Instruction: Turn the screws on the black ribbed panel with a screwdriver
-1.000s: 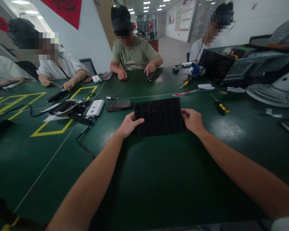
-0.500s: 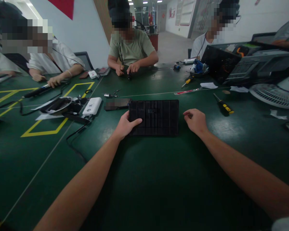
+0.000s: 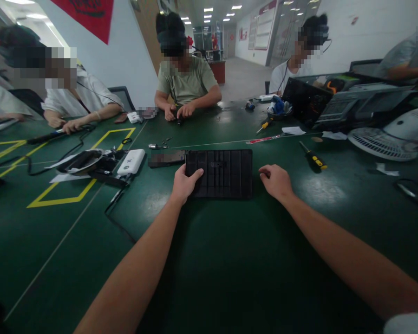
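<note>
My left hand [image 3: 186, 183] grips the left edge of a black ribbed plastic panel [image 3: 226, 178], thumb on its face and the other fingers hidden behind it. The panel faces me on the green table [image 3: 226, 250]. Just off its right edge, my right hand [image 3: 274, 181] rests with curled fingers near the tabletop. The fingertips of that hand are bent towards the thumb, and I cannot make out anything between them. A dark flat object [image 3: 166, 158], partly blurred, lies behind the panel's left side.
To the right lie a yellow-and-black screwdriver [image 3: 313, 158], a white fan [image 3: 386, 134] and a large dark computer case [image 3: 362, 104]. On the left are a white power bank [image 3: 131, 161] and cables. Several people sit around the table, one person [image 3: 188, 83] directly opposite.
The camera view has tilted up and shifted slightly right, so the scene sits lower and more to the left. My left hand still holds the panel; my right hand keeps its curled pose.
</note>
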The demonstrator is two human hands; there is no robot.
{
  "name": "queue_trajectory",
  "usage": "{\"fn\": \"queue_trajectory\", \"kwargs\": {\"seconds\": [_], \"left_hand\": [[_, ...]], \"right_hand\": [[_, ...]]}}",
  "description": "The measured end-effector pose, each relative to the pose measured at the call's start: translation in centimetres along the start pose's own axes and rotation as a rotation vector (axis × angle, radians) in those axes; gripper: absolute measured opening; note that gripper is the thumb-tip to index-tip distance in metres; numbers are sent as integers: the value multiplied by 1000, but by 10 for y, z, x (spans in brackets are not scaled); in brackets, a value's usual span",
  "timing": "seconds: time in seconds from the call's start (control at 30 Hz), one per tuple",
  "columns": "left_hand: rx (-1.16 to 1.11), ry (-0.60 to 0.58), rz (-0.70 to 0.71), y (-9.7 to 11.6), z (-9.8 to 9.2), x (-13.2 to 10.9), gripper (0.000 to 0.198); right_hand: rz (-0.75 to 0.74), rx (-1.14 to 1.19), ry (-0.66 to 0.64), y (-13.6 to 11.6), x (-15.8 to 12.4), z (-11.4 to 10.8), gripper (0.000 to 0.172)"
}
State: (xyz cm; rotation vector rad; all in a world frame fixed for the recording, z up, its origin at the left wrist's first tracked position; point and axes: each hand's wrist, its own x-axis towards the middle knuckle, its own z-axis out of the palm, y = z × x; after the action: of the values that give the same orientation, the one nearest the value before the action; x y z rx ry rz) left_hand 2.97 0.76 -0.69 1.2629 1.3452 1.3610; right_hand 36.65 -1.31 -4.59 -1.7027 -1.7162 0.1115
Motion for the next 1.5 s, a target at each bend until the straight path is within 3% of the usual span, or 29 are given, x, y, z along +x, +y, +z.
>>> {"fn": "queue_trajectory", "kwargs": {"seconds": [0.27,0.47,0.6,0.73,0.93,1.5], "left_hand": [[-29,87,46,-7,1,0,37],[-50,62,51,-10,3,2,36],[-58,68,53,-6,4,0,35],[-64,69,50,-5,4,0,35],[-60,64,58,-12,4,3,34],[-49,35,80,-12,4,4,36]], "right_hand": [[29,112,12,-4,3,-9,20],[29,435,151,-45,25,-38,22],[-40,687,-111,-92,43,-39,26],[-38,804,-306,-126,57,-11,25],[9,786,-350,-139,71,16,23],[-125,508,-283,-152,75,16,22]]}}
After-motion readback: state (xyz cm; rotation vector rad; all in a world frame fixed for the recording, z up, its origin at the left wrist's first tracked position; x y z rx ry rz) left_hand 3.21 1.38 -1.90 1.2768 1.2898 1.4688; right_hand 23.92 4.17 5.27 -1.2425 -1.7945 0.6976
